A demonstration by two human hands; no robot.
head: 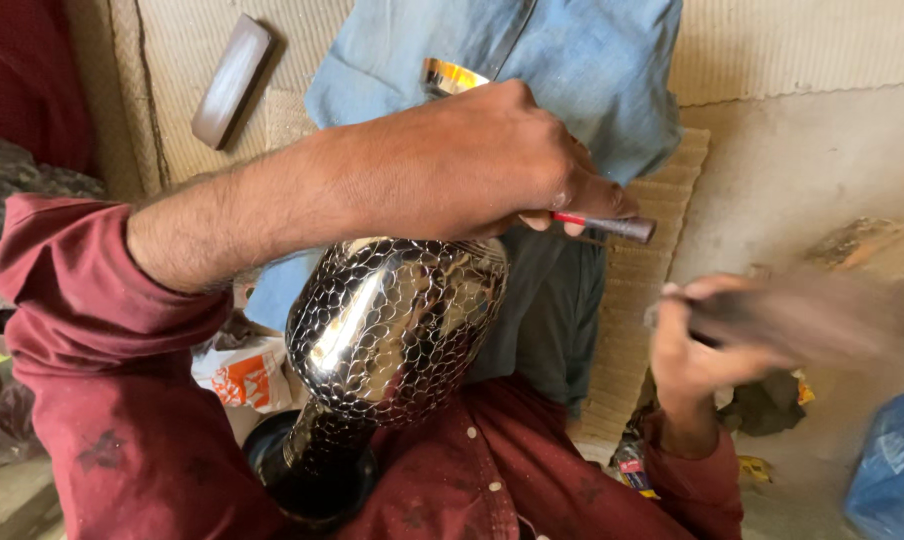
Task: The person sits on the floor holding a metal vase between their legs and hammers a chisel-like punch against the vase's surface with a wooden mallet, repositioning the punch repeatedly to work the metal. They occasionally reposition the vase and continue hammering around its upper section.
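A shiny metal vase [387, 325] with a net-like engraved pattern lies tilted across my lap, its narrow neck in a dark bowl [312, 480]. My left hand [492, 160] reaches over the vase's wide end and grips a thin chisel-like tool [612, 226] with a red band and dark tip. My right hand [707, 345] is lower right, blurred in motion, closed on a dark blurred object [802, 315] that looks like a hammer or mallet. I wear maroon sleeves.
A blue cloth [532, 70] lies on ribbed cardboard [642, 290] beyond the vase. A flat brown block [230, 80] rests upper left. A blue plastic bag [892, 470] is at the lower right, and crumpled packaging [247, 375] sits left of the vase.
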